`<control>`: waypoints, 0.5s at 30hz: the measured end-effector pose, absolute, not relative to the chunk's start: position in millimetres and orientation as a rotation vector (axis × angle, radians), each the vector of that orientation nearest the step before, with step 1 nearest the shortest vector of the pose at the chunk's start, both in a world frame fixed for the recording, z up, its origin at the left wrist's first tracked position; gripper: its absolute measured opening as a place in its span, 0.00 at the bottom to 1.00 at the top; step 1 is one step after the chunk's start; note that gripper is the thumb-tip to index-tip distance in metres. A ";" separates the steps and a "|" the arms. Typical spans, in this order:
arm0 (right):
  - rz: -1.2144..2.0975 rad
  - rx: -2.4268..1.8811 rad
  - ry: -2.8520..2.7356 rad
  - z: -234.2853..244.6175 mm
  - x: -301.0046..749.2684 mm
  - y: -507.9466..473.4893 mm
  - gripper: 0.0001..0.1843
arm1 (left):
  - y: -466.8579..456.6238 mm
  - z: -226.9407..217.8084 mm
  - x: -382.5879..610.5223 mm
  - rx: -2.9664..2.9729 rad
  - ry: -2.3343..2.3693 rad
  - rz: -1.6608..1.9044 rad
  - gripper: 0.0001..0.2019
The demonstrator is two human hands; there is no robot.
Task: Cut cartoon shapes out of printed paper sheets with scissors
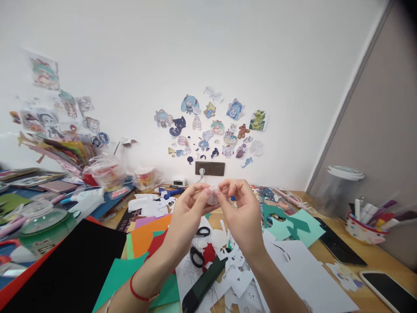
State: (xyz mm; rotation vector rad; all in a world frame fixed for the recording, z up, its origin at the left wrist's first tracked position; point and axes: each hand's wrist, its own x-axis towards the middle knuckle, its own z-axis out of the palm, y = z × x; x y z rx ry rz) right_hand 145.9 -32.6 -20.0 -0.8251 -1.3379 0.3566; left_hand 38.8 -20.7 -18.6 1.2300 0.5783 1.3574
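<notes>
Both hands are raised over the middle of the table, close together. My left hand point(192, 208) pinches the left side of a small whitish, translucent piece point(213, 196), paper or film; its exact kind I cannot make out. On its right side, my right hand point(239, 211) grips the same piece between thumb and fingers. Below the hands lie black-handled scissors point(197, 257), a dark green utility knife point(203, 287) and white paper scraps point(239, 271). A red scrap point(209, 255) shows beside the scissors.
Coloured sheets point(148, 237) and a black sheet point(71, 265) cover the left side, near a green jar point(45, 230). At right are white paper point(302, 274), a dark phone point(340, 241), another phone point(391, 291) and a pen basket point(366, 230). Cut-out stickers point(205, 141) hang on the wall.
</notes>
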 end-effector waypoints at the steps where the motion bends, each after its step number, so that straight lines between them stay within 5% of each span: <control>1: 0.359 -0.831 -1.331 -19.7 147.2 -31.7 0.12 | -19.9 -18.1 37.4 1.232 0.579 1.352 0.07; 9: 1.027 -0.793 -1.230 -15.2 158.1 -27.4 0.15 | -4.6 -15.0 21.4 1.393 0.617 1.197 0.10; 15: 1.105 -0.686 -0.900 -30.4 155.9 -9.2 0.15 | 11.0 -23.1 26.0 1.364 0.612 1.161 0.13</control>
